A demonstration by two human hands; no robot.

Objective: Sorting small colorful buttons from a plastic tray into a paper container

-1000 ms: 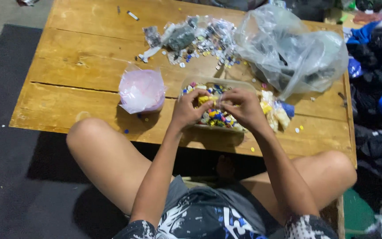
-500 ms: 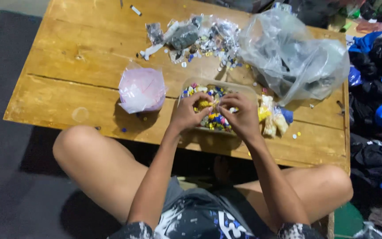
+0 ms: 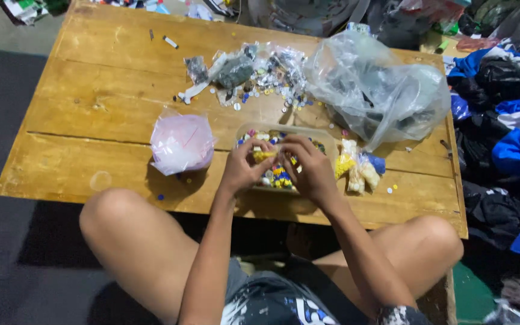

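A clear shallow tray (image 3: 326, 139) full of small coloured pieces rests on the low wooden table (image 3: 103, 90) near its front edge. Both hands meet over that tray. My left hand (image 3: 243, 167) and my right hand (image 3: 309, 165) pinch together a small yellow piece (image 3: 264, 155) between their fingertips, just above the coloured pieces. Just left of the tray sits a pink-white plastic bag (image 3: 181, 144). Small packets of yellow and white pieces (image 3: 356, 168) lie to the right of the tray.
A big crumpled clear plastic bag (image 3: 380, 90) fills the table's right side. Loose small pieces and opened packets (image 3: 254, 72) are scattered behind the tray. Dark and blue clothing (image 3: 507, 120) is piled to the right of the table. My bare knees flank the table's front.
The view has shifted slightly. My hands stay over the tray, fingertips now drawn together on the yellow piece.
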